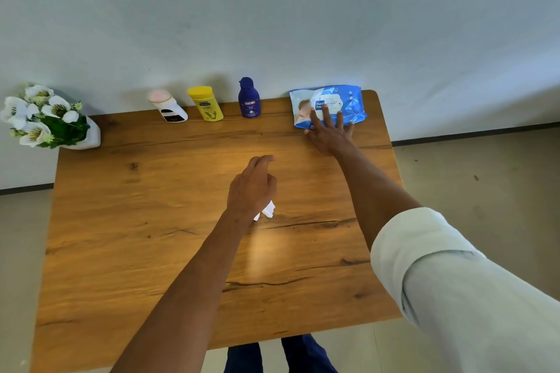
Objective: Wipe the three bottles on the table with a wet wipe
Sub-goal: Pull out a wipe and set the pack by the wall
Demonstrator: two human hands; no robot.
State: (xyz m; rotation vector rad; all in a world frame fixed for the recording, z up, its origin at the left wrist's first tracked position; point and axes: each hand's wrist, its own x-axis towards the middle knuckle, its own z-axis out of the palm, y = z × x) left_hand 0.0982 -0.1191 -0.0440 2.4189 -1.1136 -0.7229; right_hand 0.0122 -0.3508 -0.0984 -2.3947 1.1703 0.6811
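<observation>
While the right hand (328, 130) lies flat with straight fingers pressing the near edge of the blue wipe pack (328, 103) at the far right of the worktop (121, 221), the left hand (251, 188) hovers over the middle with fingers curled around a white wet wipe (268, 209) that pokes out below the palm. Along the far edge stand 3 bottles, well apart from both hands: a white one (169, 106), a yellow one (206, 103), a dark blue one (249, 98). White flowers (39, 116) sit at the far left corner.
</observation>
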